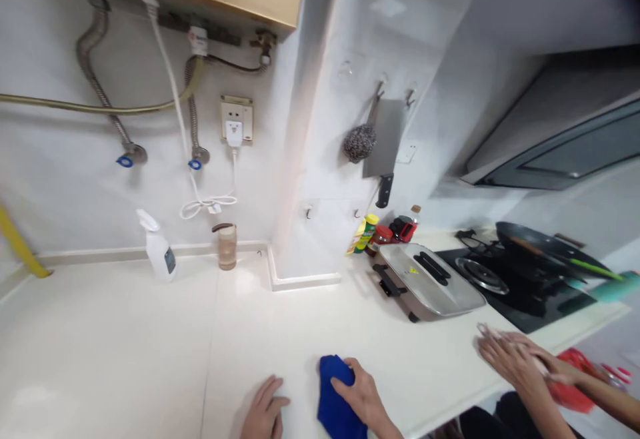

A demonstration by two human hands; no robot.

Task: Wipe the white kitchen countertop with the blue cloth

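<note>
The right hand (361,392) presses down on a blue cloth (336,399), fingers curled over its far edge, at the near edge of the white bench (150,346). The cloth looks soft, light and limp; it would probably bunch if pinched, so a flat palm suits it. The left hand (265,414) lies flat and empty just beside it. Another person's hands (510,356) rest well to the right.

- L hand (263,412): low in view, palm down, fingers together, flat, pointing fwd, holding nothing.
- R hand (361,396): just beside L, palm down, fingers curled, pressing down on sth; wrist runs off bottom edge.
</note>
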